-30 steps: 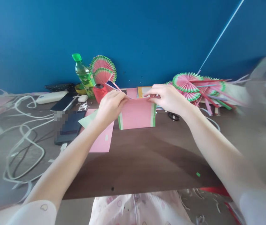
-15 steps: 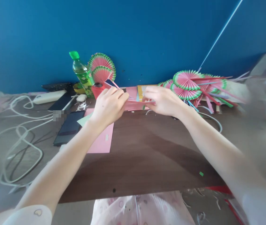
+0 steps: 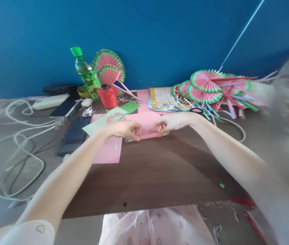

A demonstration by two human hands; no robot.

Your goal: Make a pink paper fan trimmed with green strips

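Note:
A sheet of pink paper (image 3: 146, 123) with green at the ends of its near edge lies on the table between my hands. A narrow folded strip runs along that near edge. My left hand (image 3: 125, 129) pinches the left end of the fold, fingers curled. At the right end, the fingertips of my right hand (image 3: 168, 123) close on the same fold. Under and beside my left wrist are a pale green sheet (image 3: 93, 126), a roll of clear tape (image 3: 115, 117) and another pink sheet (image 3: 108, 149).
Pink-and-green pleated paper fans (image 3: 205, 86) are piled at the back right; more fans (image 3: 109, 68) lean on the blue wall. A green-capped bottle (image 3: 87, 73) and a red can-shaped object (image 3: 108, 97) stand at back left. White cables (image 3: 27, 149) and a dark tablet (image 3: 74, 136) lie left.
Both hands have come down and nearer with the pink paper, which now rests flatter on the table. The red can-shaped object and the tape roll have come into clear sight.

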